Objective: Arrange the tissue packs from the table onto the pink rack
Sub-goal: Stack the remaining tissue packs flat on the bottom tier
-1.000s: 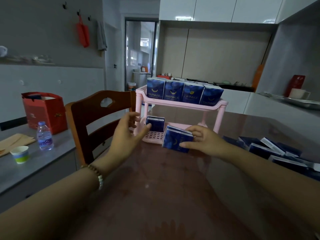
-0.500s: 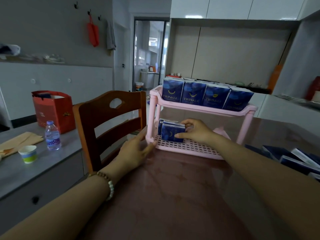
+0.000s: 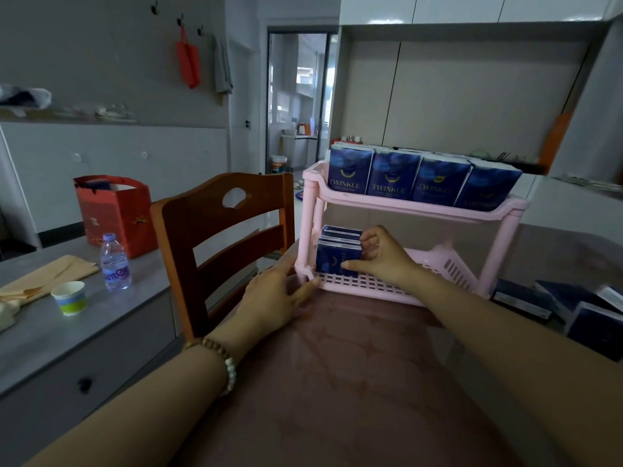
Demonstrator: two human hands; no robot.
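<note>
1. Head camera: a second ago the right hand (image 3: 381, 261) held a tissue pack (image 3: 335, 261) just off the front of the pink rack (image 3: 404, 206), low over the desk (image 3: 337, 382). Now that pack stands upright on the lower shelf (image 3: 371, 284), at its left end.
2. It sits in front of the other packs (image 3: 340, 232) already there, touching them, so a stack is building from the left post rightward.
3. The left hand (image 3: 273, 298) was raised in the air then. It has since come down to the rack's front-left foot.
4. For the task, I judge this pack as good as placed. The upper row (image 3: 418, 178) looks full and most of the lower shelf is bare. Loose packs (image 3: 573, 305) wait near the desk's right edge.
5. Right hand: it grasps the pack, thumb lying across the front face and fingers curled over its top and right side. It has not let go.
6. Left hand: released, holding nothing. Its fingers are fairly straight, the palm lies on the desk, and the thumb touches the rack's foot, seemingly steadying it.
7. The rack stands toward the desk's far edge, near the left side.
</note>
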